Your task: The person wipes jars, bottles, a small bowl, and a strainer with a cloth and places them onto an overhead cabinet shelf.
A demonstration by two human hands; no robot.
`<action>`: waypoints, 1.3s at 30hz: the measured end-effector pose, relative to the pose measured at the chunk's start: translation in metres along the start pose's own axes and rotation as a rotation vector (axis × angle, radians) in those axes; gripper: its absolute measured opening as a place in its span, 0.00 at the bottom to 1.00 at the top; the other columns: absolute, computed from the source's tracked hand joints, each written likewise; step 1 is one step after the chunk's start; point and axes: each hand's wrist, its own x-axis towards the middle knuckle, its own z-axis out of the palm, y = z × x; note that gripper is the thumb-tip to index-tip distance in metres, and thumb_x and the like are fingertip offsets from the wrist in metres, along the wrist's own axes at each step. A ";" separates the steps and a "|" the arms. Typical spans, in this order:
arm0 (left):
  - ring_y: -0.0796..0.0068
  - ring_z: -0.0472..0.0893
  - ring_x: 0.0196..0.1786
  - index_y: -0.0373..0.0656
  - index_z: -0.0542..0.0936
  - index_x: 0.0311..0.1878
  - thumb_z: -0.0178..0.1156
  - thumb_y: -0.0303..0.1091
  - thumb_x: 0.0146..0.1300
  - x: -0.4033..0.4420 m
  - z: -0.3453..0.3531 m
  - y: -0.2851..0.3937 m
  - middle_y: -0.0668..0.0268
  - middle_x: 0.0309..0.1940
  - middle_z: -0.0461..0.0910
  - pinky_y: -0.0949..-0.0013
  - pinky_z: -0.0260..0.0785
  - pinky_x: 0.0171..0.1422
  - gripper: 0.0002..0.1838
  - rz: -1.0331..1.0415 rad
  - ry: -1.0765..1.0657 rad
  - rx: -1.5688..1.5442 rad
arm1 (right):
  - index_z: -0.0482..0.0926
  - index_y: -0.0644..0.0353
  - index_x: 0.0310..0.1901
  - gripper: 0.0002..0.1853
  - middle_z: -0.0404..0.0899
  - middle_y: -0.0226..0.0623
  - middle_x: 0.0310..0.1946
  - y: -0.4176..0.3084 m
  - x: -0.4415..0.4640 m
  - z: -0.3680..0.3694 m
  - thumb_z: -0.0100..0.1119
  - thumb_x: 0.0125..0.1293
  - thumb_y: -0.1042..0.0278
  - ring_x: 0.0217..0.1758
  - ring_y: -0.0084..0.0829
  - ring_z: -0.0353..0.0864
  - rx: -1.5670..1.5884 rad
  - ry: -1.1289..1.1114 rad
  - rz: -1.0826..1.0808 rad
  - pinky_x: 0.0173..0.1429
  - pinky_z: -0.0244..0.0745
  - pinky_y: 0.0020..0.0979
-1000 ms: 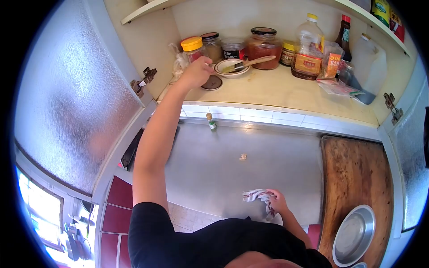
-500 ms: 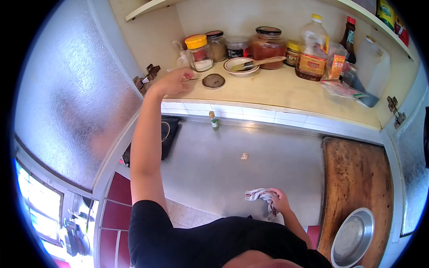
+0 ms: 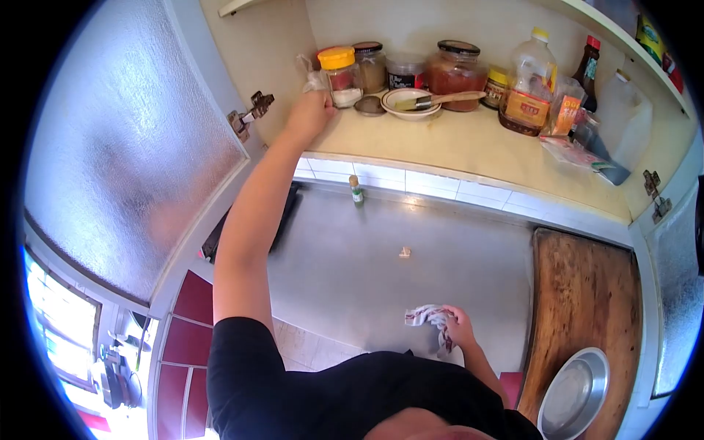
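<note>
My left hand (image 3: pixel 312 111) reaches onto the cupboard shelf, its fingers curled closed beside the yellow-lidded jar (image 3: pixel 342 77). Whatever is between those fingers is hidden. Just right of them lies a small round dark strainer (image 3: pixel 369 106), its thin handle not visible. A white bowl (image 3: pixel 405 111) with a wooden-handled brush (image 3: pixel 455 97) across it stands beside the strainer. Lower down, over the metal counter, my right hand (image 3: pixel 460 328) grips a white cloth with dark reddish marks (image 3: pixel 433 317). A crumpled plastic bag (image 3: pixel 313 77) is behind my left hand.
Jars and bottles, including an oil bottle (image 3: pixel 529 88), line the shelf (image 3: pixel 469 150). On the metal counter (image 3: pixel 330 271) are a small green bottle (image 3: pixel 356 191) and a small pale scrap (image 3: pixel 405 252). At right, a metal basin (image 3: pixel 574 392) rests on a wooden board (image 3: pixel 583 293). Frosted doors flank the cupboard.
My left hand has moved back toward the jars, and the strainer now lies farther back, close to the bowl and yellow-lidded jar. My right hand stays on the cloth. The view has shifted slightly.
</note>
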 end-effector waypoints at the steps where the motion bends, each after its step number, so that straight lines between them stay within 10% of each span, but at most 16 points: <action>1: 0.60 0.80 0.32 0.39 0.79 0.31 0.63 0.32 0.54 -0.002 -0.003 0.003 0.55 0.28 0.80 0.61 0.70 0.37 0.07 -0.002 0.011 0.020 | 0.77 0.67 0.50 0.20 0.81 0.43 0.44 0.006 0.002 0.001 0.44 0.56 0.78 0.46 0.32 0.79 0.011 -0.004 0.002 0.52 0.73 0.29; 10: 0.85 0.73 0.30 0.40 0.79 0.40 0.60 0.26 0.61 -0.178 -0.021 0.063 0.73 0.26 0.76 0.79 0.67 0.33 0.05 -0.078 0.214 -0.731 | 0.77 0.66 0.51 0.20 0.79 0.36 0.41 0.011 0.022 -0.009 0.44 0.57 0.79 0.34 0.17 0.74 0.189 0.001 0.245 0.43 0.72 0.20; 16: 0.69 0.79 0.42 0.37 0.70 0.55 0.69 0.34 0.50 -0.238 0.229 -0.048 0.59 0.44 0.77 0.68 0.72 0.45 0.29 -0.569 -0.224 -0.552 | 0.66 0.66 0.60 0.25 0.74 0.45 0.51 0.020 0.038 0.014 0.47 0.57 0.79 0.41 0.29 0.78 0.029 0.075 0.073 0.48 0.75 0.28; 20: 0.55 0.75 0.54 0.36 0.64 0.62 0.72 0.38 0.45 -0.197 0.366 -0.121 0.51 0.53 0.73 0.58 0.67 0.58 0.41 -0.618 -0.071 -0.353 | 0.62 0.67 0.61 0.31 0.66 0.55 0.57 0.024 0.037 0.045 0.55 0.53 0.76 0.53 0.47 0.74 -0.455 -0.020 -0.337 0.57 0.71 0.42; 26: 0.49 0.73 0.55 0.37 0.65 0.64 0.71 0.41 0.46 -0.155 0.457 -0.166 0.47 0.54 0.73 0.55 0.65 0.61 0.42 -0.756 0.078 -0.491 | 0.62 0.65 0.60 0.35 0.60 0.53 0.61 0.029 0.018 0.085 0.63 0.48 0.69 0.57 0.53 0.68 -0.855 -0.067 -0.177 0.61 0.66 0.43; 33: 0.53 0.77 0.48 0.37 0.73 0.51 0.67 0.36 0.53 -0.176 0.417 -0.157 0.52 0.45 0.78 0.59 0.68 0.53 0.24 -0.533 0.040 -0.694 | 0.77 0.64 0.42 0.12 0.79 0.35 0.30 0.012 0.048 0.047 0.54 0.58 0.68 0.34 0.29 0.80 0.329 0.079 0.494 0.37 0.76 0.29; 39: 0.63 0.78 0.42 0.38 0.70 0.50 0.63 0.33 0.56 -0.275 0.276 -0.014 0.56 0.38 0.77 0.64 0.69 0.44 0.20 -0.350 -0.220 -1.134 | 0.72 0.65 0.53 0.19 0.78 0.38 0.43 -0.070 0.072 0.006 0.49 0.61 0.68 0.44 0.30 0.80 0.920 0.133 0.383 0.45 0.77 0.29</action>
